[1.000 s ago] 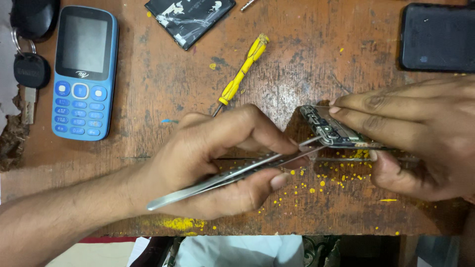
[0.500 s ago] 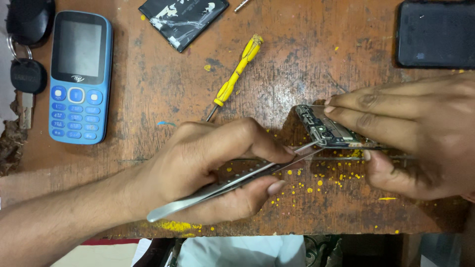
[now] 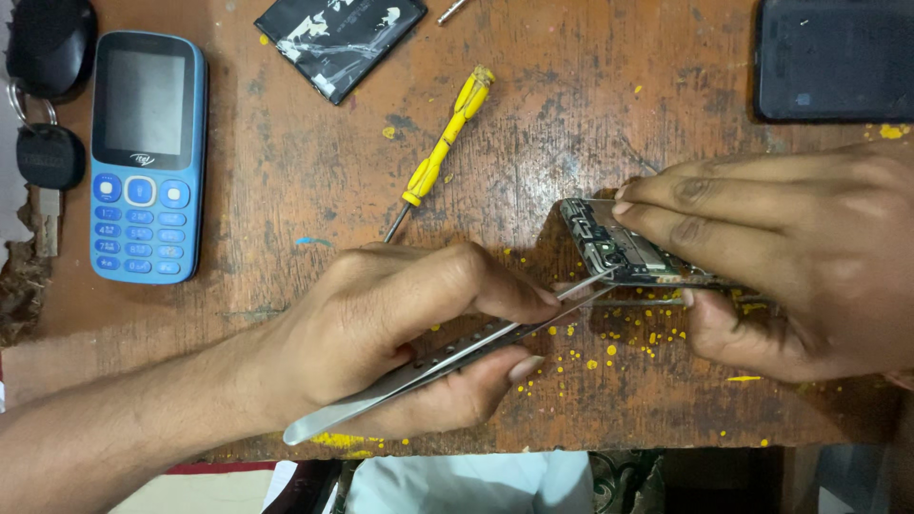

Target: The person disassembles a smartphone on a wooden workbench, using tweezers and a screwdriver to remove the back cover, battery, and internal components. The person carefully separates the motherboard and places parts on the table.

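- Near edge: worn wooden table [image 3: 286, 286] w/ yellow flecks; pale cloth shows below it.
- Near, left-centre: left hand [image 3: 400, 328], fingers pinched narrow on metal tweezers [image 3: 447, 354]. Tweezers slant up to the right, tips at the near-left edge of the circuit board.
- Right, mid: right hand [image 3: 790, 257] grips a bare phone circuit board [image 3: 624, 249] on edge, fingers flat along the top, thumb underneath. Board sits tilted just above the table, right of centre.
- Handling, as a guess: board looks light, thin, stiff and fragile, w/ small parts exposed; best held by the edges, as now, not by the components. Tweezers are springy, so light pressure only.
- Mid: yellow-handled screwdriver [image 3: 440, 157] lies diagonal, just beyond the left hand, untouched.
- Far left: blue keypad phone [image 3: 145, 157], w/ dark keys [image 3: 48, 143] beside it.
- Far centre: black battery [image 3: 338, 38]. Far right: dark phone [image 3: 833, 57], face down or screen off, can't tell which.
- Vs 1 sec ago: little change. Both hands keep the same grip; tweezer tips have edged slightly closer in on the board's edge. Other items unmoved.
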